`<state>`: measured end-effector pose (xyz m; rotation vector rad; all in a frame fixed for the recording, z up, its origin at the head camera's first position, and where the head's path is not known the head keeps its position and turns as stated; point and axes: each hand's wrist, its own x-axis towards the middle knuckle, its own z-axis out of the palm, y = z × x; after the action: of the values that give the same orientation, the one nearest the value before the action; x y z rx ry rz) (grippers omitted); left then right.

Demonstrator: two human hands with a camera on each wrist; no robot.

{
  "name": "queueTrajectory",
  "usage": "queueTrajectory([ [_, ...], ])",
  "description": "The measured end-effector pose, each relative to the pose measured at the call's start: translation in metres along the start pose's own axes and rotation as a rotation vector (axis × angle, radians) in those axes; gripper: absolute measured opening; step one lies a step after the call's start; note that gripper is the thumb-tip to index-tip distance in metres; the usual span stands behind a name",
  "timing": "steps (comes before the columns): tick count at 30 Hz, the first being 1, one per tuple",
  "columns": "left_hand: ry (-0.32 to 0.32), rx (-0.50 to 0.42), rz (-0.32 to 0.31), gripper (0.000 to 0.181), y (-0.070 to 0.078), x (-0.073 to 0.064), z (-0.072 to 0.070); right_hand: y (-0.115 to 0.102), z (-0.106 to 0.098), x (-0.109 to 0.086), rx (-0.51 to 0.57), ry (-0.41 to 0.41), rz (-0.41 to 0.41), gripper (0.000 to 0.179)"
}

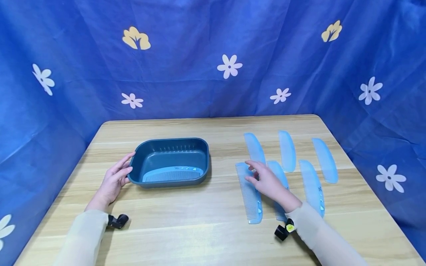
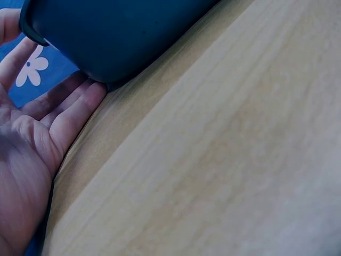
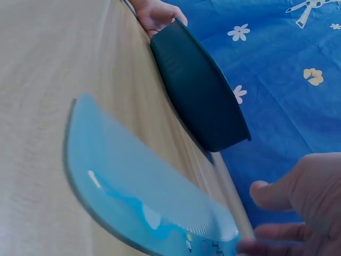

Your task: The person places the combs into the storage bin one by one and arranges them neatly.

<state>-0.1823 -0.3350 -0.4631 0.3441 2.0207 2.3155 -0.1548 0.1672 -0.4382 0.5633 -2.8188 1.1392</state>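
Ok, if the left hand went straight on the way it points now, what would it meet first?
The tub, at once: the left hand's fingers point at its end wall and appear to touch it, though how firmly is hard to tell.

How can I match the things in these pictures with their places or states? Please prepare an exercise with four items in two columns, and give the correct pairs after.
Column one
1. Dark teal rectangular plastic basin
2. Left hand
3. Right hand
4. Blue cloth curtain

Column two
A. At the six translucent light-blue curved plastic combs
B. Patterned with white flowers
C. Has one comb lying inside
D. Fingers touching the basin's left end

Pairs: 1-C, 2-D, 3-A, 4-B
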Motion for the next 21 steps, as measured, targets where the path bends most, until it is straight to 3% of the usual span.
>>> queueTrajectory([
  [10, 0.005, 0.010, -0.012, 0.048, 0.001, -0.001, 0.000, -0.005, 0.010, -0.014, -0.164, 0.007, 0.149, 0.059],
  [21, 0.000, 0.001, -0.002, 0.048, 0.002, -0.001, 0.001, -0.015, 0.017, -0.018, -0.200, -0.021, 0.291, 0.079],
])
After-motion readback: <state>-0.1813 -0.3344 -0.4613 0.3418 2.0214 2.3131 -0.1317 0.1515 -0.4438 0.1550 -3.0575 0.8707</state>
